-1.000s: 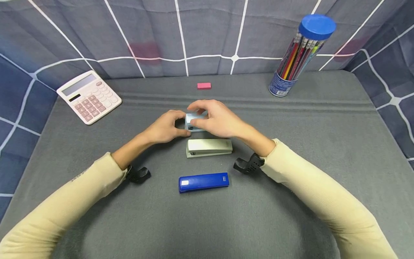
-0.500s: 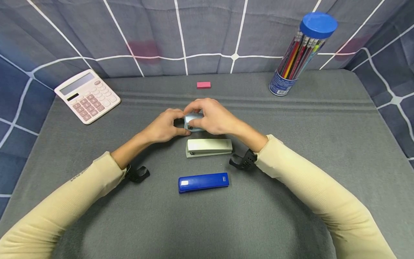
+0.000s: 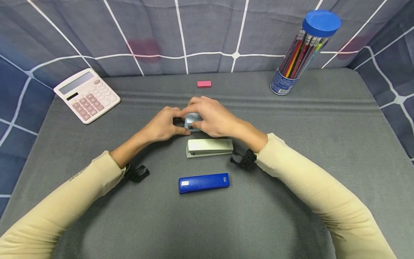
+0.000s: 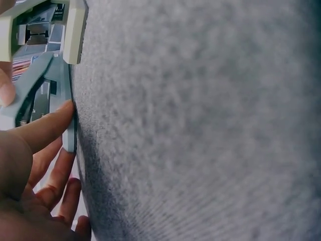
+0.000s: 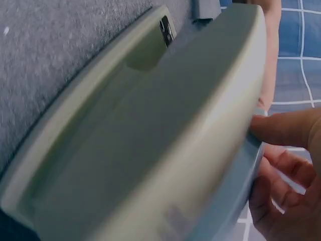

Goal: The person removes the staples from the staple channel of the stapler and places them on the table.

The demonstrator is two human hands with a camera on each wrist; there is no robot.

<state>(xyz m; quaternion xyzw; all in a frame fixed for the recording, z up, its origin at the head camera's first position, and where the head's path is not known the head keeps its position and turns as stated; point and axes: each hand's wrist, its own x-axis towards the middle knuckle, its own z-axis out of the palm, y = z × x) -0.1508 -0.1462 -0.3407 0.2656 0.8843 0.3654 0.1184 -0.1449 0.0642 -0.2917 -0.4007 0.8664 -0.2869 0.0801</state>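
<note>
The light-blue stapler (image 3: 193, 118), set just beyond the pale-green stapler (image 3: 210, 146), was pinched at its base by the left hand (image 3: 164, 125) and across its top by the right hand (image 3: 213, 117). It was judged light, stiff and slick, best gripped along its sides.
</note>
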